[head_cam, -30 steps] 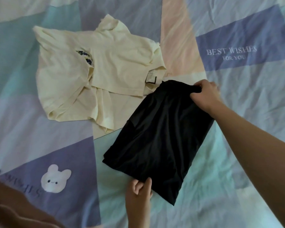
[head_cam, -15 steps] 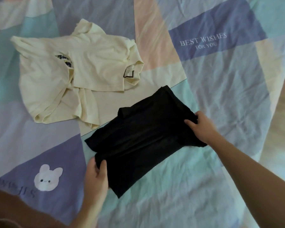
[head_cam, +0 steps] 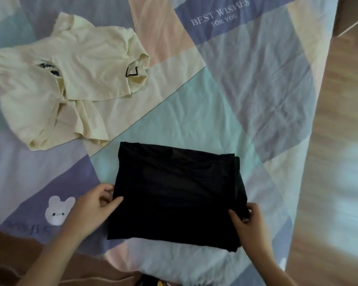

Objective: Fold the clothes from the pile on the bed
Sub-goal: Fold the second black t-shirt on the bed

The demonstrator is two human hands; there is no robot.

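Note:
A black garment (head_cam: 176, 195) lies folded into a rough rectangle on the patchwork bed sheet (head_cam: 194, 120), near me. My left hand (head_cam: 95, 205) pinches its left edge between thumb and fingers. My right hand (head_cam: 248, 221) grips its lower right corner. A cream T-shirt (head_cam: 70, 83) lies crumpled and unfolded at the upper left, apart from the black one, with a dark print partly hidden in its folds.
The sheet carries a "BEST WISHES FOR YOU" print (head_cam: 219, 14) at the top and a white bunny print (head_cam: 58, 209) at the lower left. The bed's right edge drops to a wooden floor (head_cam: 339, 141). Brown fabric (head_cam: 12, 263) shows at the bottom left.
Both hands turned the black garment from a diagonal lie to square with me and drew it nearer. My right hand moved from its far end to its near right corner.

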